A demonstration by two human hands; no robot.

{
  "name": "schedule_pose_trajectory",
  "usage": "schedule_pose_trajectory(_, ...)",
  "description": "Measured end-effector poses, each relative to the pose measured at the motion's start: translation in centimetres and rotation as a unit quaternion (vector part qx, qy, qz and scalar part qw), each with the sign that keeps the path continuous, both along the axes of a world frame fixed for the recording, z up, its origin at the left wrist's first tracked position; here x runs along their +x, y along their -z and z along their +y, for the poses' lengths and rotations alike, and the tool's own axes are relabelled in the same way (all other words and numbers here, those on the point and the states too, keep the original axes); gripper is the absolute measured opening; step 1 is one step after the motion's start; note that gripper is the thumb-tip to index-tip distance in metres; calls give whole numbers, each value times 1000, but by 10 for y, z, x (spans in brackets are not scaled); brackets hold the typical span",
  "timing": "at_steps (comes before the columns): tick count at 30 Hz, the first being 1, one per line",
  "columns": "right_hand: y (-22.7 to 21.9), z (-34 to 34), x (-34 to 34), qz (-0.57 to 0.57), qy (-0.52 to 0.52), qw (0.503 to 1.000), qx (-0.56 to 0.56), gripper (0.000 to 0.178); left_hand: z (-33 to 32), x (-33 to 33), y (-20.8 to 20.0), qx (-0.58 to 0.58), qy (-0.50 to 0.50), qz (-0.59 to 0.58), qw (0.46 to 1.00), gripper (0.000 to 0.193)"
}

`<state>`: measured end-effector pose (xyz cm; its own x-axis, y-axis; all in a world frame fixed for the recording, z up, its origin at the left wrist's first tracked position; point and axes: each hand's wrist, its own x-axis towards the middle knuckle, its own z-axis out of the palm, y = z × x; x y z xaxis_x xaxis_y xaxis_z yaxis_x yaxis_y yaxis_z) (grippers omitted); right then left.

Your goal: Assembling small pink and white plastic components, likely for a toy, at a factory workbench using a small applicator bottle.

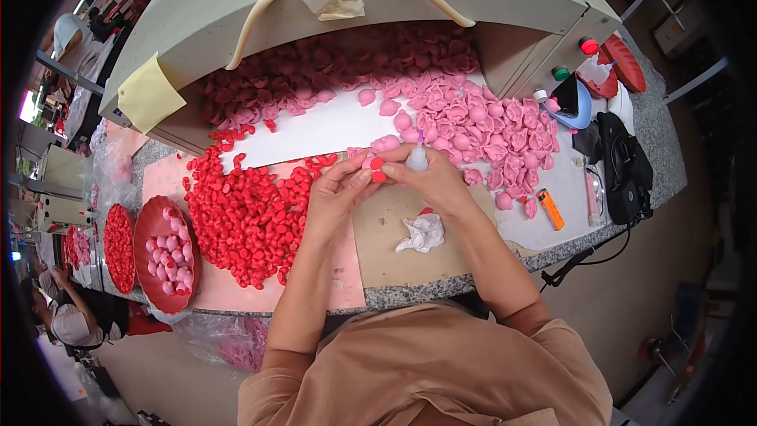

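Over the brown mat (378, 244), the fingertips of both my hands meet at a small red plastic piece (378, 170) with two rounded parts. My left hand (335, 193) pinches it from the left; some pink shows behind it, partly hidden by fingers. My right hand (438, 183) touches it with the thumb and also holds a small translucent squeeze bottle (417, 159) with a purple tip, pointing up. To the left spreads a heap of loose red pieces (248, 221). Pink petal-shaped pieces and pink balls (489, 130) lie beyond my right hand.
A grey metal housing (378, 4) arches over the far pieces. A red dish (147, 284) with pink balls stands left. On the right are an orange lighter (551, 210) and a black bag (623, 162). A crumpled white cloth (424, 233) lies near me. Another person (75, 319) sits far left.
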<state>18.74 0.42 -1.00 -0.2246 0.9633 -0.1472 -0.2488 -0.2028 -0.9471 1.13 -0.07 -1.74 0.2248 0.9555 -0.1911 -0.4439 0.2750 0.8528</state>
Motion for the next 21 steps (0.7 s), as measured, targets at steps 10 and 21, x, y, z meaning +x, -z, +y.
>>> schedule_pose_trajectory(10,2,1,0,-1,-8,1000,2,24,1,0,2,8,-4,-4,1000,32)
schedule_pose_trajectory(21,-12,-5,-3,6,3,998,54,27,2,-5,-5,121,4,25,992,35)
